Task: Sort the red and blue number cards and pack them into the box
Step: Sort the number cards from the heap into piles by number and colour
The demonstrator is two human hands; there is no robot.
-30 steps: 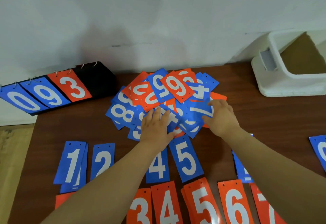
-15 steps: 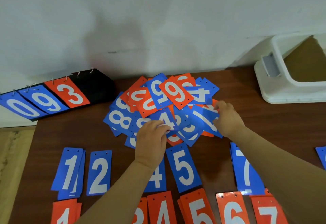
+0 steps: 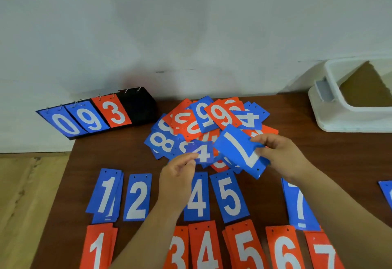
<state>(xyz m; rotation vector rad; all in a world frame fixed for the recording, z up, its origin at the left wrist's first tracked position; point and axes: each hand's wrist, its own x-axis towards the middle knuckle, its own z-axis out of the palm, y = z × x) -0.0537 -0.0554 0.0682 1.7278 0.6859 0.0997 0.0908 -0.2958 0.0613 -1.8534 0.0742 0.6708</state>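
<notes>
STEP: sorting, packing not begun | ITEM: flat blue number card "7" (image 3: 237,150), pinched at its right side by right hand (image 3: 282,156), tilted over mixed red-and-blue card pile (image 3: 191,118) mid-table | left hand (image 3: 178,175) pinches blue "4" card (image 3: 202,152) at pile's near edge | NEXT: lay each on matching blue stack, "7" (image 3: 297,205) toward brown wooden table's (image 3: 318,154) right edge | white plastic box (image 3: 331,118): far right corner.

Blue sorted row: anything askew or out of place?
Two things. The blue 1 stack is fanned, its lower card poking out at the bottom. Bare table shows between the blue 5 and the blue 7 stack, where a 6 would go. The 3 spot is hidden by the left arm.
</notes>
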